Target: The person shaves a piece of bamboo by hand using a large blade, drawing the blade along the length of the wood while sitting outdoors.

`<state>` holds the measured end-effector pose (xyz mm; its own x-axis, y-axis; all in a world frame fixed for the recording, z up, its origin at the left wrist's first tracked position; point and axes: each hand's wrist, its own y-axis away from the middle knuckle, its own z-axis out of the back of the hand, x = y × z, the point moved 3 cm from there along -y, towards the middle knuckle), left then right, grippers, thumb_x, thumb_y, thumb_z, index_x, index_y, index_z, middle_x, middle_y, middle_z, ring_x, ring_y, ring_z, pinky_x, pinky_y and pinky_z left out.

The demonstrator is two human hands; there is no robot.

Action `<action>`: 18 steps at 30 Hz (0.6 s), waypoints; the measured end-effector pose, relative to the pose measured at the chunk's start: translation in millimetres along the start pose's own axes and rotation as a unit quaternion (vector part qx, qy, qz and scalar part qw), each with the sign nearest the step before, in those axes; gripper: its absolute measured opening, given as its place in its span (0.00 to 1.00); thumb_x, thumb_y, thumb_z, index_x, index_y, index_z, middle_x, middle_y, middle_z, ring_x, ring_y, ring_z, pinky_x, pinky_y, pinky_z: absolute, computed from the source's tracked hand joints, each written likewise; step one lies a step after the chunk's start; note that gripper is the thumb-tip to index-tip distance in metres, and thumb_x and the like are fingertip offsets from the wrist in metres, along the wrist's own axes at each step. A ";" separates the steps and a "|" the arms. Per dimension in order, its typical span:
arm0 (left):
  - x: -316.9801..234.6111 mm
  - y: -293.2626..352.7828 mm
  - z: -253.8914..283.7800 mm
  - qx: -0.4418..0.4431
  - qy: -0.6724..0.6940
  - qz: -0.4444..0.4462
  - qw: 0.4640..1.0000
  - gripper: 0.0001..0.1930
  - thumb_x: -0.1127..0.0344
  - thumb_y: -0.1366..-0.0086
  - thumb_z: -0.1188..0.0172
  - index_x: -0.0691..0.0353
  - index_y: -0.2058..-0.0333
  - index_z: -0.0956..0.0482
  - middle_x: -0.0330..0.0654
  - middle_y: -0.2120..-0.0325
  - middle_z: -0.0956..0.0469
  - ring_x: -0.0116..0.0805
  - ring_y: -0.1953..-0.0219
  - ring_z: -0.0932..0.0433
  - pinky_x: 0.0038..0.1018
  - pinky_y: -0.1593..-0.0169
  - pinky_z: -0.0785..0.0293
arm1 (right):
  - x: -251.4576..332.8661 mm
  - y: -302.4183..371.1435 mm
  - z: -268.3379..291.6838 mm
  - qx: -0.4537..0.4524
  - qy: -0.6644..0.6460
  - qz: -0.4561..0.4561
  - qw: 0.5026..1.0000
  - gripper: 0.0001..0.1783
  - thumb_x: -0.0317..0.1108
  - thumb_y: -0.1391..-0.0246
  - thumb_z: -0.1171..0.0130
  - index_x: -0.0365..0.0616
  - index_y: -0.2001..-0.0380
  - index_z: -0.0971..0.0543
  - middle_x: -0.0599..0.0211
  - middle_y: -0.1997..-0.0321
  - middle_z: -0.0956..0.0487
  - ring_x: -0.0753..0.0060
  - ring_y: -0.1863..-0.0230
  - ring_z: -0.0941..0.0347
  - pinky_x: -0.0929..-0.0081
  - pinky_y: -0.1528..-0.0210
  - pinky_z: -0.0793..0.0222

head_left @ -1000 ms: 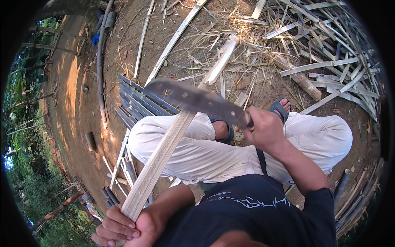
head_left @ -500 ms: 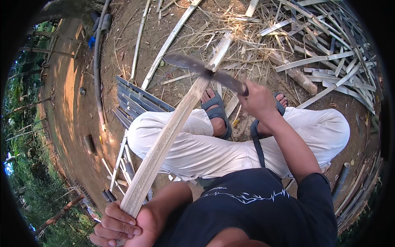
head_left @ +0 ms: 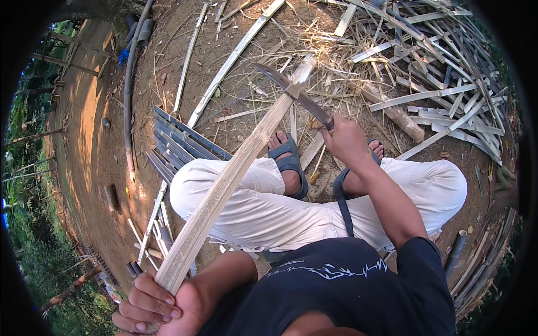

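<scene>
A long, pale strip of split bamboo [head_left: 224,182] slants up from the lower left across my lap. My left hand [head_left: 150,305] is wrapped round its near end. In my right hand [head_left: 350,147] is the handle of a machete [head_left: 270,74] with a dark, curved blade. The blade lies across the strip a little below its far end, appearing to touch it, and points to the upper left. Beyond the blade the strip's tip looks bright and slightly blurred. My fingers hide most of the handle.
Thin shavings [head_left: 330,50] litter the dirt ahead of my sandalled feet. A heap of bamboo strips [head_left: 448,101] and a short log [head_left: 395,115] lie to the right. Dark-skinned bamboo slats [head_left: 185,140] sit beside my left knee. A long pole [head_left: 129,95] lies farther left.
The machete blade crosses the strip slightly nearer its far end, and it looks narrower and more steeply slanted. My right hand has shifted slightly. My left hand keeps its grip.
</scene>
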<state>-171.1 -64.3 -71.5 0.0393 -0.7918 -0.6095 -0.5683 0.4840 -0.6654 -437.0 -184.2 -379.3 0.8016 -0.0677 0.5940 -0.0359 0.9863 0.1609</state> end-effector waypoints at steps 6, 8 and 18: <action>9.0 -17.7 4.4 0.031 0.018 0.021 0.999 0.20 0.57 0.28 0.56 0.51 0.82 0.41 0.28 0.92 0.49 0.20 0.93 0.54 0.18 0.85 0.56 | -62.3 -23.7 -19.1 -0.005 0.041 -0.109 0.993 0.16 0.39 0.49 0.37 0.36 0.65 0.24 0.44 0.69 0.18 0.41 0.64 0.20 0.49 0.59 0.25; 16.2 -35.7 20.1 -0.003 -0.018 0.003 1.000 0.20 0.57 0.28 0.56 0.51 0.82 0.42 0.28 0.92 0.49 0.20 0.92 0.54 0.18 0.85 0.56 | -32.7 -25.6 -12.1 0.007 0.039 -0.076 0.996 0.17 0.40 0.49 0.37 0.36 0.65 0.24 0.45 0.69 0.18 0.42 0.64 0.20 0.50 0.59 0.24; 17.6 -43.9 -1.5 0.020 -0.018 0.014 1.000 0.18 0.58 0.30 0.54 0.51 0.81 0.41 0.29 0.92 0.51 0.20 0.92 0.54 0.18 0.84 0.55 | -74.5 -55.8 -31.7 -0.012 0.032 -0.122 0.992 0.16 0.40 0.49 0.37 0.36 0.66 0.23 0.44 0.72 0.20 0.41 0.67 0.21 0.50 0.61 0.26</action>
<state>-146.7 -100.0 -52.4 0.0537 -0.7643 -0.6426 -0.5365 0.5207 -0.6641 -475.8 -229.4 -457.5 0.8211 -0.2964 0.4878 0.1783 0.9450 0.2740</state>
